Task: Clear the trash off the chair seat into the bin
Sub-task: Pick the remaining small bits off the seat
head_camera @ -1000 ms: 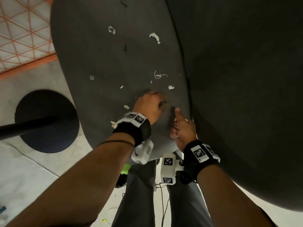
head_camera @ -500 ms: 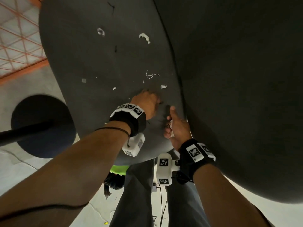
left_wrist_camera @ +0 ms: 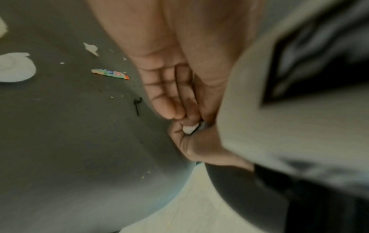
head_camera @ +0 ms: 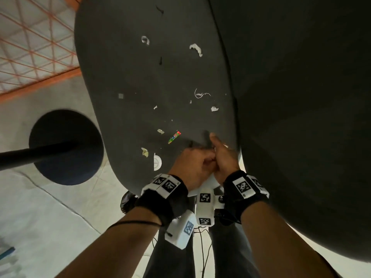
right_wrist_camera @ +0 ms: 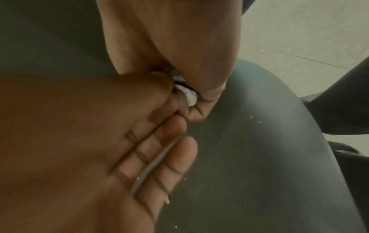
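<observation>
Nearest, at the front edge of the dark grey chair seat (head_camera: 124, 63): left hand (head_camera: 193, 167) and right hand (head_camera: 225, 157) pressed together, knuckles touching. Left fingers (left_wrist_camera: 169, 97) held side by side and bent inward, tips meeting the right hand; between the two hands a small white crumpled scrap (left_wrist_camera: 190, 128), pinched there, seen also from the right wrist as a pale wad (right_wrist_camera: 188, 94) wedged against the curled right fingers (right_wrist_camera: 163, 141). Right thumb raised, pointing up the seat. Cannot tell which hand bears the scrap's weight.

Just left of the hands on the seat: a half-round white paper disc (head_camera: 157, 161), flat, at the seat's edge; beside it a yellowish crumpled bit (head_camera: 145, 152). A little farther up the seat, a narrow wrapper strip (head_camera: 174, 137) printed in green, red and white, lying slantwise; near it a small cream flake (head_camera: 160, 131). From the left wrist, a short black twisted thread (left_wrist_camera: 137, 104) close to the left fingertips.

Farther up, mid-seat: a torn white chip (head_camera: 214, 108), a thin white curl of thread (head_camera: 201, 94), a pale square of paper (head_camera: 120, 95) well to the left.

Farthest, toward the back of the seat: a white twisted shred (head_camera: 196, 49), a small white loop (head_camera: 145, 40), and a dark sliver (head_camera: 160, 60) between them, nearer.

Left of the seat, on the pale floor (head_camera: 40, 217), a round black base (head_camera: 66, 147) with a dark pole (head_camera: 30, 155).
</observation>
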`<control>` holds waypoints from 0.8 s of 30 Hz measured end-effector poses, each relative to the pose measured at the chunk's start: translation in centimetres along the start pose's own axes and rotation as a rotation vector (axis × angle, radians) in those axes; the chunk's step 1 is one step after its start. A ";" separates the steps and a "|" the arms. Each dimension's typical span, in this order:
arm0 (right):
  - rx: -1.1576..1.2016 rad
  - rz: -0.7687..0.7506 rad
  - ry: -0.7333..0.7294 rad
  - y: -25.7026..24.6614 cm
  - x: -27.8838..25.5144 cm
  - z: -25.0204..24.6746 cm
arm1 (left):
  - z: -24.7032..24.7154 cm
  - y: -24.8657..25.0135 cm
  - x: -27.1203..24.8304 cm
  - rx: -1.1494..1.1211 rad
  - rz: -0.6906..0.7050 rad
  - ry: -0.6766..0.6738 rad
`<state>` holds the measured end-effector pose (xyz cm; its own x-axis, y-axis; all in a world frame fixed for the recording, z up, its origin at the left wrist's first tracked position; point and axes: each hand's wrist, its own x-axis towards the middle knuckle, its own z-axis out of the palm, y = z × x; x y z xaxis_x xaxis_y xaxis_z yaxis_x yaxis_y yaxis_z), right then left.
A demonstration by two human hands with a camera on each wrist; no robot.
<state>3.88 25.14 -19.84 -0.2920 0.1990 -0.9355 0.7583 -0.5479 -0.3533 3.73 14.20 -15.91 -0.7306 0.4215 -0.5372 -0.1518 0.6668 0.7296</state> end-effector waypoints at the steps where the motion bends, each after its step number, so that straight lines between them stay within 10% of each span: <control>1: 0.013 0.005 0.011 0.0 0.2 -0.2 | -0.2 -0.1 -0.4 -0.074 0.013 -0.042; 7: -0.056 0.041 -0.046 -0.1 0.3 0.4 | -3.4 -6.1 -3.0 0.016 -0.297 0.396; 10: -0.093 0.048 -0.075 -0.3 0.1 1.4 | -4.2 -9.8 -4.3 0.262 -0.557 0.330; 24: -0.279 0.062 -0.164 0.8 -0.3 2.4 | -2.3 -11.3 -4.7 0.289 -0.307 0.358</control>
<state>3.15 22.74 -19.83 -0.3130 0.0259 -0.9494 0.9014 -0.3069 -0.3055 7.29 3.25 -20.65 -0.8699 -0.0204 -0.4928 -0.2412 0.8891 0.3890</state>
